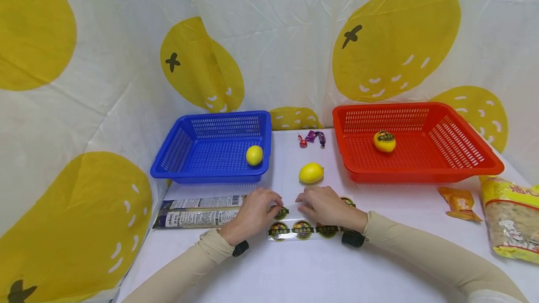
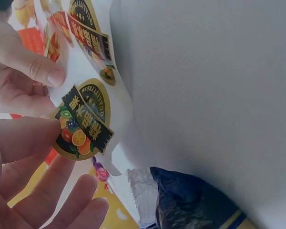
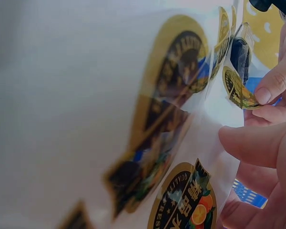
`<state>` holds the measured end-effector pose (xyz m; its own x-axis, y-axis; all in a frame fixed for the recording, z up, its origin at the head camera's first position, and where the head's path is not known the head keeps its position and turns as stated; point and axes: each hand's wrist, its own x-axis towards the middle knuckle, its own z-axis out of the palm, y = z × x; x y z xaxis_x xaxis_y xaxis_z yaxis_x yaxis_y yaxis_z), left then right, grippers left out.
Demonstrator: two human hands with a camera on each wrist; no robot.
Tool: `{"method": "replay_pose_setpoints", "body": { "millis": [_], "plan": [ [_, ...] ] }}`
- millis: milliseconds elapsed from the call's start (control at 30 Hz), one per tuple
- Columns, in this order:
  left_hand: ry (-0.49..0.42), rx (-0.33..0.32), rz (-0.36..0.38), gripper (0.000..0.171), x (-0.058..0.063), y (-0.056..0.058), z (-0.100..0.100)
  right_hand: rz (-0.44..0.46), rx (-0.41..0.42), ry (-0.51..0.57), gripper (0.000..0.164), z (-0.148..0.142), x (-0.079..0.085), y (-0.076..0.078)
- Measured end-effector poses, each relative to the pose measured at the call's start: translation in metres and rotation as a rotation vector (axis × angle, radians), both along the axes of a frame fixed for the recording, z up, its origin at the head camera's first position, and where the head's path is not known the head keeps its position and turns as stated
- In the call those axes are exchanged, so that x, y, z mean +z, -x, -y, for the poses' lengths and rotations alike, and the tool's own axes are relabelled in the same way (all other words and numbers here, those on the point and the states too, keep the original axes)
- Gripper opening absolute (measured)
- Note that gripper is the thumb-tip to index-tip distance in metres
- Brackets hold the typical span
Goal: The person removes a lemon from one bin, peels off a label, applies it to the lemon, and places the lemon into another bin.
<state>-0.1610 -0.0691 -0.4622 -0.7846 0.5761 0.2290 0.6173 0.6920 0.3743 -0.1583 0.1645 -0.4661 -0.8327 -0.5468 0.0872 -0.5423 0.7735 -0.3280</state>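
A clear sheet of round black-and-gold fruit stickers (image 1: 302, 230) lies on the white table under both hands. My left hand (image 1: 258, 210) pinches one sticker (image 2: 83, 123) by its edge between thumb and finger. In the right wrist view that sticker bends up from the backing, partly lifted. My right hand (image 1: 323, 204) grips the sheet's far edge, its thumb (image 3: 252, 143) on top of the backing and its fingers beneath. Just beyond the hands rests a lemon (image 1: 311, 173) with no sticker visible on it.
A blue basket (image 1: 210, 177) at back left holds one lemon (image 1: 254, 155). The red basket (image 1: 421, 176) at back right holds a stickered lemon (image 1: 385, 143). Small candies (image 1: 311, 137) lie between them. Dark packets (image 1: 198, 212) lie left; an orange snack (image 1: 461, 204) and yellow bag (image 1: 511, 223) lie right.
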Motion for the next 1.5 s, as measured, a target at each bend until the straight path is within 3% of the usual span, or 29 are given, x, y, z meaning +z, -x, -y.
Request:
{"method": "replay_pose_setpoints", "body": {
  "millis": [267, 600, 1200, 1500],
  "plan": [
    [0.036, 0.0, -0.004, 0.005, 0.004, -0.005, 0.0, 0.012, 0.004, 0.003, 0.018, -0.002, 0.001, -0.001],
    [0.041, -0.024, -0.007, 0.008, 0.018, -0.019, 0.004, 0.04, -0.008, -0.01, 0.021, -0.005, 0.003, -0.001],
    [-0.062, 0.022, 0.053, 0.005, 0.017, -0.016, -0.005, 0.041, -0.049, -0.041, 0.035, -0.006, 0.004, -0.004],
    [-0.088, 0.02, 0.127, 0.008, 0.016, -0.005, -0.009, 0.024, -0.117, 0.036, 0.019, -0.019, 0.013, -0.002]
  ]
}}
